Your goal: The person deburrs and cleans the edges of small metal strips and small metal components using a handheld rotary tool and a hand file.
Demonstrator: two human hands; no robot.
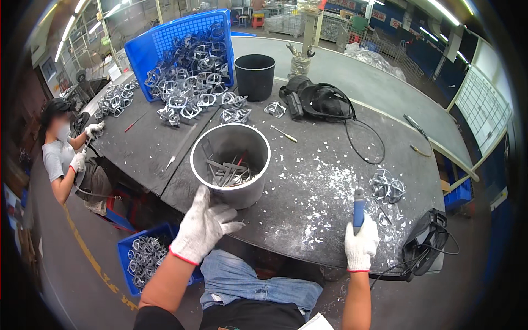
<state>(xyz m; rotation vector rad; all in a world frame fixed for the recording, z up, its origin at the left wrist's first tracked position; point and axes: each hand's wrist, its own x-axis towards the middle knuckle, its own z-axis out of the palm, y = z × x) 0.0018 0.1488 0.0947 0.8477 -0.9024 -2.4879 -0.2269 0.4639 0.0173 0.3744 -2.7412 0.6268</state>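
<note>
White cotton glove on the right hand [361, 245], clenched around a blue-handled tool [358, 209] held upright over the near edge of the dark worktable [330, 165]. Left hand [201, 226], gloved too, fingers spread and gripping nothing, touching the near wall of a grey cylindrical container [230, 164] with metal rods inside. Pale shavings scattered between the hands. Cast metal part [386, 186] just beyond the tool. Farther back, black bucket [254, 76] and tipped blue crate [181, 52] spilling metal parts.

Single head view, steep downward look onto worktable [330, 181]; rim probably distorted.
</note>
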